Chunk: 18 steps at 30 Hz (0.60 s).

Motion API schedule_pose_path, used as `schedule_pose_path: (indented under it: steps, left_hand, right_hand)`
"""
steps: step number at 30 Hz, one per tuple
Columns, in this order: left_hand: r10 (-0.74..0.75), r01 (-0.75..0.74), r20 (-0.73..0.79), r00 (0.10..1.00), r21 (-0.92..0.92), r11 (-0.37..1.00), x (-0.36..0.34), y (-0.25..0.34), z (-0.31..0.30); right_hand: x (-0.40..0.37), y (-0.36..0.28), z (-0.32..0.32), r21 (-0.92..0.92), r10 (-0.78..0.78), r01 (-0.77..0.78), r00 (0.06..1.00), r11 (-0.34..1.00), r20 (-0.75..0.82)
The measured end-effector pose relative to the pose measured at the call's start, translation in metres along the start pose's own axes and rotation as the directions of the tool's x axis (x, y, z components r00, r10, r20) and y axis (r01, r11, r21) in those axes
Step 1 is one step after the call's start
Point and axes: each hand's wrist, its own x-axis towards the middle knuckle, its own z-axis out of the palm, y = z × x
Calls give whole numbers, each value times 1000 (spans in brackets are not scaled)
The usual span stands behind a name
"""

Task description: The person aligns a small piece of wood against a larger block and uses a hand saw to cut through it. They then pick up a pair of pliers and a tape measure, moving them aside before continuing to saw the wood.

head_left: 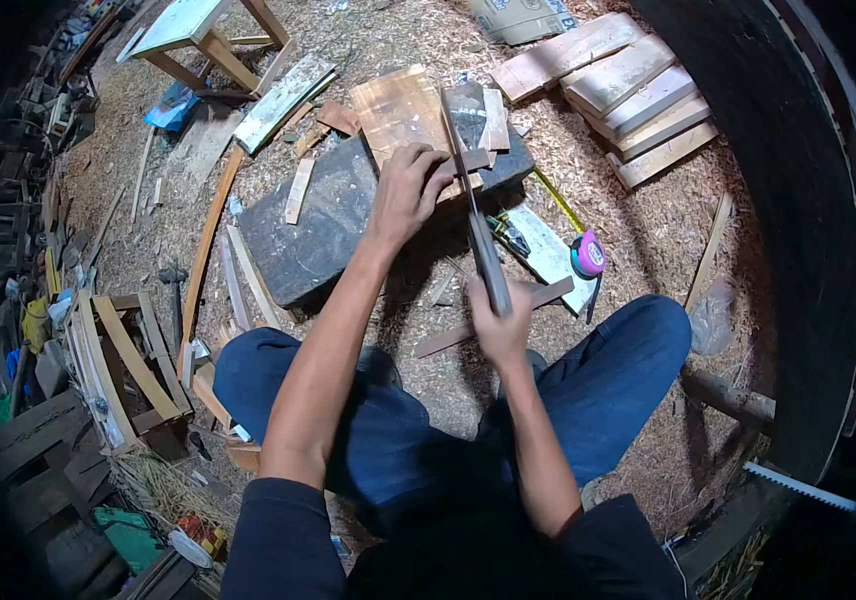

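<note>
My right hand [500, 320] is wrapped round the grey handle [489, 265] of a long, thin-bladed cutting tool [454, 130]. The blade is seen edge-on and points away from me; its teeth, if any, cannot be made out. It crosses a short dark brown wooden strip [471, 160] beside my left thumb. My left hand [410, 195] is closed over that strip, pressing it at the near end of a light wooden board [398, 105]. This board rests on a big dark block [318, 215]. Part of the strip is hidden under my fingers.
A pink and teal tape measure [588, 255], pliers [510, 236] and another dark strip [443, 343] lie near my right hand. Stacked planks [628, 90] stand at the far right, a small wooden table [173, 25] at the far left. Wood shavings cover the ground.
</note>
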Motion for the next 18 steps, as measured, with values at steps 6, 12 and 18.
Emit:
schedule_pose_path:
  steps: [6, 12, 18]
  left_hand:
    - [10, -10, -1, 1000, -8, 1000, -2, -1, 1]
    - [-4, 4, -21, 1000, 9, 1000, 2, 0, -1]
    - [-11, 11, 10, 1000, 12, 1000, -4, 1, 0]
  right_hand:
    - [2, -6, -1, -14, 23, -23, 1000, 1000, 18]
    - [-38, -10, -13, -13, 23, -23, 999, 1000, -34]
    - [20, -6, 7, 44, 161, -161, 987, 986, 10]
